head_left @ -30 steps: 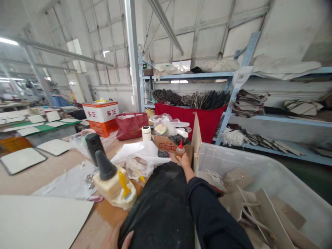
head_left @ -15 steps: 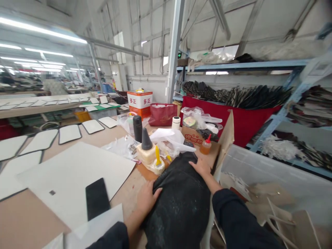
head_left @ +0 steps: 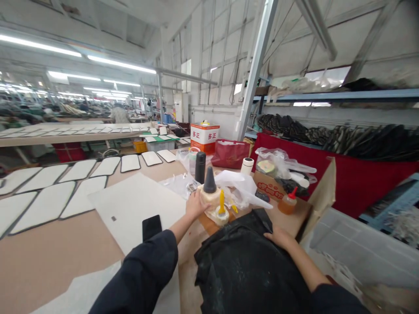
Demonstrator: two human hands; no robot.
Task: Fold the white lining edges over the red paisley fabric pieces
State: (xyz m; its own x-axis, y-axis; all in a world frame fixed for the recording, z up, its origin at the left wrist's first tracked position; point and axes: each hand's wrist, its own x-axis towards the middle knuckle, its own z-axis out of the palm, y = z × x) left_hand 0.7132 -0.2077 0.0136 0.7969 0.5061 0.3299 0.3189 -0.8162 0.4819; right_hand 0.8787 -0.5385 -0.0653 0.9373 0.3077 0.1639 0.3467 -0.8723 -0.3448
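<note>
My left hand [head_left: 195, 205] is at the left side of a cream-coloured container [head_left: 212, 198] with a dark grey cone top, thumb in front and fingers curled round its side. Just right of it stands a small cream pot [head_left: 220, 216] with a yellow-handled brush [head_left: 222, 203] in it. Under my right hand [head_left: 280, 239] lies a large, limp black sheet, seemingly leather [head_left: 248, 270]. That hand grips its right edge, with the fingers partly hidden.
White panels with dark edges [head_left: 130, 163] lie in rows at the left. A black phone [head_left: 152, 226] rests on a white sheet [head_left: 137, 200]. Behind stand a black bottle [head_left: 200, 168], a white bottle [head_left: 247, 166] and a red-capped squeeze bottle [head_left: 288, 203]. A clear bin [head_left: 347, 235] is at the right.
My left hand has left the black sheet and reached forward to the cone-topped container. My right hand stays at the sheet's edge. The view has turned left.
</note>
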